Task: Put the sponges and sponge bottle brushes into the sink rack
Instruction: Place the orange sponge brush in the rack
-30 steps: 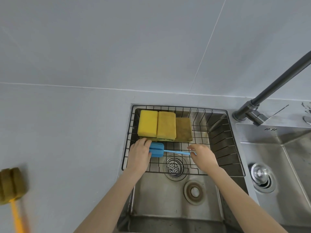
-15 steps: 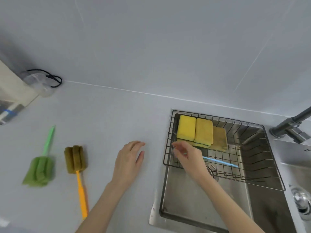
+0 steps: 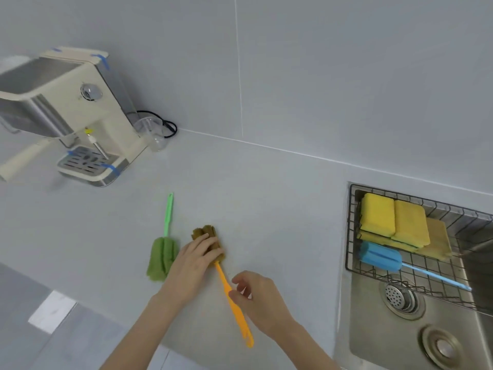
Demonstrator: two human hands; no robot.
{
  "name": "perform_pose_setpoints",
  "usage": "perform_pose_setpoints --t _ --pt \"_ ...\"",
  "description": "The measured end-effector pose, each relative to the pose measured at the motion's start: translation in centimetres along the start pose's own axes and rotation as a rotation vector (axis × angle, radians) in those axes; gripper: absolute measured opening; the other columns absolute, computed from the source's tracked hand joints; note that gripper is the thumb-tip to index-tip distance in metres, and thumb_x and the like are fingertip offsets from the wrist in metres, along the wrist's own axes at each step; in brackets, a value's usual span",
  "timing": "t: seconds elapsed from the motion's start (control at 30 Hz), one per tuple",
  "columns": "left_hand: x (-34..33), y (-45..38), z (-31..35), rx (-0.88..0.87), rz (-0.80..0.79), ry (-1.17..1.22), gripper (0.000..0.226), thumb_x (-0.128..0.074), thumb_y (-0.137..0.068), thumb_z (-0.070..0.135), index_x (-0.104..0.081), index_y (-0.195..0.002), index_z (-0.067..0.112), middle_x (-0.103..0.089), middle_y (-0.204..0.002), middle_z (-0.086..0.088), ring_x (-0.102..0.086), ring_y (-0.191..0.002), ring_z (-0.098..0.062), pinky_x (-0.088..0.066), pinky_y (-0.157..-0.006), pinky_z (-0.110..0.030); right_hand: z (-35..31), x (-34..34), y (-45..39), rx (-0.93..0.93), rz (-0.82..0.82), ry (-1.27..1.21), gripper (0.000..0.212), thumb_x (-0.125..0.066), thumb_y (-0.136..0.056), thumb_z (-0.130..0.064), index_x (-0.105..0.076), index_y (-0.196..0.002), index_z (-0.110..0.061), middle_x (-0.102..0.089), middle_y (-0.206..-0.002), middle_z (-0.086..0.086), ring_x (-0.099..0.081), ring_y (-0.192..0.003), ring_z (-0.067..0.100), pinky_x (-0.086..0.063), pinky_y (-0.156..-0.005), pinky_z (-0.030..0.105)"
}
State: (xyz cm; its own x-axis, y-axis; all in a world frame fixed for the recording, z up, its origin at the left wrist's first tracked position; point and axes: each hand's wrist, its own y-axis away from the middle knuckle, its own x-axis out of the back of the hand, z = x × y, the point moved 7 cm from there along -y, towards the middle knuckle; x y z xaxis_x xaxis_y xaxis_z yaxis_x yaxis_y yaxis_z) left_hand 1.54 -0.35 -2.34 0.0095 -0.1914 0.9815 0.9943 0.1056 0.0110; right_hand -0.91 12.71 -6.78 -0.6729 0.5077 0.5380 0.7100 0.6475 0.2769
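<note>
Low in the middle of the frame, my left hand [image 3: 192, 263] lies over the brown sponge head of the orange-handled bottle brush [image 3: 222, 279], fingers curled down on the foam, though I cannot tell whether they have a real hold or only press on it. My right hand [image 3: 257, 297] sits just right of it, fingers half curled at the orange handle, seemingly touching but not yet closed round it. If I lift by the soft head alone, I judge the long handle could swing and drag along the worktop [image 3: 266, 196], or the foam could squash and slip out. Just left of my left hand lies the green bottle brush [image 3: 163, 249], its head almost against my knuckles, so a careless sweep could knock it toward the worktop's near edge. Far to the right the sink rack [image 3: 350, 236] already holds the yellow sponges [image 3: 392, 222] and the blue bottle brush [image 3: 384, 257]; a brush dropped in askew might poke its handle through the wires or roll into the sink [image 3: 373, 343] below.
</note>
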Motion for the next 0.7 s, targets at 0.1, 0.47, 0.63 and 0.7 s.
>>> perform_pose_setpoints --t 0.1,0.47,0.63,0.7 --pt "0.6 -0.7 -0.7 -0.077 -0.004 -0.074 0.05 -0.038 -0.069 -0.002 -0.068 -0.103 0.02 -0.068 -0.117 -0.007 -0.063 -0.11 -0.031 -0.055 -0.081 -0.046 -0.8 -2.5 -0.4 -0.042 -0.043 0.202 0.038 -0.058 -0.083 -0.036 -0.051 -0.116 -0.019 -0.056 -0.11 0.0 -0.056 -0.097 0.021 -0.045 -0.081 0.031" --pt "-0.5 -2.7 -2.6 -0.145 0.033 -0.037 0.051 -0.067 -0.06 -0.014 -0.067 -0.1 0.018 -0.066 -0.114 -0.006 -0.054 -0.121 -0.029 -0.039 -0.102 -0.049 0.0 -2.5 -1.2 -0.19 0.095 0.355 0.019 -0.047 -0.088 -0.013 -0.054 -0.105 -0.013 -0.057 -0.111 0.005 -0.055 -0.099 0.024 -0.043 -0.078 0.031" --pt "1.3 -4.4 -0.1 -0.191 0.116 -0.038 0.057 -0.079 -0.045 -0.011 -0.067 -0.09 0.022 -0.069 -0.104 -0.001 -0.061 -0.111 -0.025 -0.047 -0.097 -0.038 1.4 1.0 -0.6 -0.252 0.194 0.218 0.021 -0.057 -0.082 -0.016 -0.06 -0.103 -0.019 -0.062 -0.103 0.002 -0.057 -0.095 0.021 -0.043 -0.076 0.028" --pt "2.1 -5.6 2.1 -0.238 0.134 -0.014 0.061 -0.081 -0.043 -0.011 -0.068 -0.093 0.021 -0.068 -0.11 -0.005 -0.061 -0.111 -0.029 -0.048 -0.095 -0.039 2.3 3.3 0.1 -0.29 0.265 0.116 0.017 -0.063 -0.078 -0.017 -0.063 -0.094 -0.02 -0.063 -0.087 -0.001 -0.057 -0.083 0.018 -0.045 -0.071 0.027"
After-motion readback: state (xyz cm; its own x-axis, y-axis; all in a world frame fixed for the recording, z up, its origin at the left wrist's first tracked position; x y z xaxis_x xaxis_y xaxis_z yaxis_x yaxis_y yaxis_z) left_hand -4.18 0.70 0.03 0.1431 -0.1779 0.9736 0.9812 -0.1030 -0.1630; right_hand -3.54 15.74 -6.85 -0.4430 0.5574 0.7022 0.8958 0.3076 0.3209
